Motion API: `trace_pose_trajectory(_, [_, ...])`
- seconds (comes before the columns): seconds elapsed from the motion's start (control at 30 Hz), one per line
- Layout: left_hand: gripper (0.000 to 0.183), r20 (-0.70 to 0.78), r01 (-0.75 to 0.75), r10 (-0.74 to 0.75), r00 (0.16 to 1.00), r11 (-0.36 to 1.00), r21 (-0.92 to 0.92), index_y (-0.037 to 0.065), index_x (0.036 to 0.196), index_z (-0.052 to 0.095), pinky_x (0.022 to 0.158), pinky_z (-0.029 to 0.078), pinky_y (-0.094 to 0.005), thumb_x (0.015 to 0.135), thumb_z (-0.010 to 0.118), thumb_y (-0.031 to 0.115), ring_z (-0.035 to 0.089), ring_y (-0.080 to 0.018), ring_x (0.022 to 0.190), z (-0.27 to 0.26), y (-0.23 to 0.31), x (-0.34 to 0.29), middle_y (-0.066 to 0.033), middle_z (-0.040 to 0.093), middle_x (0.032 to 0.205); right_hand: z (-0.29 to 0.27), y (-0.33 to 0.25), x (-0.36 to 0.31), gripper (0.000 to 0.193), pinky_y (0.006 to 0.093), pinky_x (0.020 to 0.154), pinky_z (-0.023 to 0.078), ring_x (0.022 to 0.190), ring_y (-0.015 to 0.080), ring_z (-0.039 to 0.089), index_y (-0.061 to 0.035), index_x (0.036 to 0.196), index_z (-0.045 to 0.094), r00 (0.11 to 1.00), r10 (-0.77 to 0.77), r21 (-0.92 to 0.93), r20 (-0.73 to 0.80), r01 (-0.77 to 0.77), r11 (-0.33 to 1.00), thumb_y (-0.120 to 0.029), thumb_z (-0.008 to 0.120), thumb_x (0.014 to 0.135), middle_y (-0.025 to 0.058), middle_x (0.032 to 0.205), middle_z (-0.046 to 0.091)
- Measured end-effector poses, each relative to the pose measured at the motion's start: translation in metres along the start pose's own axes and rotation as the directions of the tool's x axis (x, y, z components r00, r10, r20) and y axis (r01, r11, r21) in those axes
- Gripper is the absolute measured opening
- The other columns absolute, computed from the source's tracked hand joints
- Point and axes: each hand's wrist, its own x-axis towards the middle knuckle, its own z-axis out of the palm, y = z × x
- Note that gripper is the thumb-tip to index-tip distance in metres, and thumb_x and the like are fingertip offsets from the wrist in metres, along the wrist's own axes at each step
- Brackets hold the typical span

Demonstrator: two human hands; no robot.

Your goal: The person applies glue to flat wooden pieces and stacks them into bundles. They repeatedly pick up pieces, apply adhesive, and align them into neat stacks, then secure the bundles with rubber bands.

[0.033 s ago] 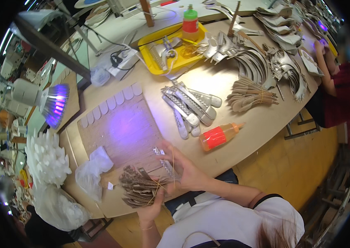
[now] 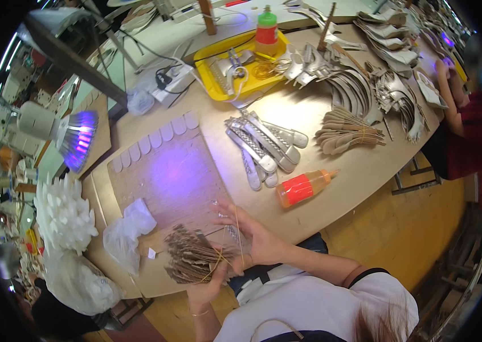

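Found near the front edge of a pale, smooth tabletop (image 2: pixel 355 179): a thick bundle of flat, rough-edged, grey-brown strips (image 2: pixel 191 257), raised in front of the torso. Clasped from below and behind by the left hand (image 2: pixel 209 285), with thumb laid along the near side. Held just beside the bundle, to its right: the right hand (image 2: pixel 264 242), palm turned toward the bundle, fingers spread and partly bent. Drawn out in a straight line between bundle and right hand: a thin, yellow elastic band (image 2: pixel 239 231); crossed over the bundle also. Visible beneath the right fingers: a narrow, silver, braided-looking strip (image 2: pixel 232 232), blurred. Not determinable whether gripped or merely touched by that hand.

Noted directly beyond the hands: a flat, brown, wood-grained board (image 2: pixel 207 185), lit violet at centre, with a row of white, round-ended tabs (image 2: pixel 153 139) along its far edge. Aimed toward the board from the left: a white-bodied lamp with violet-glowing elements (image 2: pixel 76 139). Lying left of the bundle: a crumpled, translucent white plastic bag (image 2: pixel 129 233).

Located right of the board: a loose pile of silver, braided straps with rounded ends (image 2: pixel 264 149). Lying nearer, on its side: an orange squeeze bottle with a red label (image 2: pixel 301 190).
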Motion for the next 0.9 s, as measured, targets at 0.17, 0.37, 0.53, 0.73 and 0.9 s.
trace_pose_trajectory(0.17, [0.053,0.444,0.141,-0.089,0.891,0.986,-0.084,-0.001,0.118,0.053,0.09,0.044,-0.0311,0.071,0.076,0.008,0.055,-0.017,0.101,-0.012,0.004,0.008,-0.0075,0.059,0.111,-0.003,-0.011,0.006,0.126,0.0373,0.108,0.031,0.125,0.0237,0.043,0.0004,0.142,0.021,0.933,0.121,0.147,0.34,-0.18,0.973,-0.044,0.091,0.048,0.0152,0.137,0.038])
trace_pose_trajectory(0.37, [0.032,0.438,0.056,-0.264,0.859,0.899,0.434,0.005,0.099,0.062,0.081,0.046,-0.0406,0.071,0.072,0.017,0.061,-0.0264,0.092,-0.002,0.003,0.013,-0.0095,0.065,0.098,-0.008,-0.057,0.025,0.088,0.0437,0.106,0.029,0.114,0.027,0.052,-0.0019,0.129,0.042,0.813,0.231,-0.567,0.534,0.142,0.812,-0.038,0.084,0.06,0.0113,0.114,0.057])
trace_pose_trajectory(0.53, [0.04,0.24,-0.168,0.076,0.968,0.904,0.392,0.006,0.105,0.063,0.081,0.043,-0.0409,0.07,0.074,0.023,0.057,-0.0324,0.088,-0.003,-0.005,0.003,-0.0129,0.064,0.094,0.031,-0.071,0.031,0.032,0.0459,0.095,0.036,0.089,0.0292,0.06,-0.0057,0.095,0.059,0.602,-0.009,-0.524,0.799,0.702,0.483,-0.016,0.069,0.067,0.0088,0.085,0.061])
trace_pose_trajectory(0.73, [0.043,-0.013,0.258,-0.26,0.965,0.945,0.199,-0.002,0.112,0.057,0.08,0.044,-0.0312,0.083,0.068,0.029,0.056,-0.0176,0.092,-0.056,-0.003,-0.013,-0.0093,0.062,0.098,-0.001,-0.05,0.028,0.042,0.0368,0.074,0.048,0.081,0.0241,0.059,-0.0062,0.107,0.056,0.997,-0.081,-0.895,0.019,0.053,0.443,-0.028,0.073,0.075,0.0095,0.091,0.057])
trace_pose_trajectory(0.9, [0.038,-0.237,0.169,-0.175,0.956,0.985,-0.046,-0.004,0.116,0.055,0.074,0.048,-0.0295,0.085,0.069,0.013,0.059,-0.0121,0.086,-0.078,-0.027,0.012,-0.0089,0.062,0.102,0.002,0.004,0.008,0.069,0.04,0.073,0.047,0.083,0.0295,0.059,-0.0055,0.132,0.04,0.988,0.077,-0.984,-0.136,-0.144,0.104,-0.026,0.073,0.075,0.014,0.092,0.056])
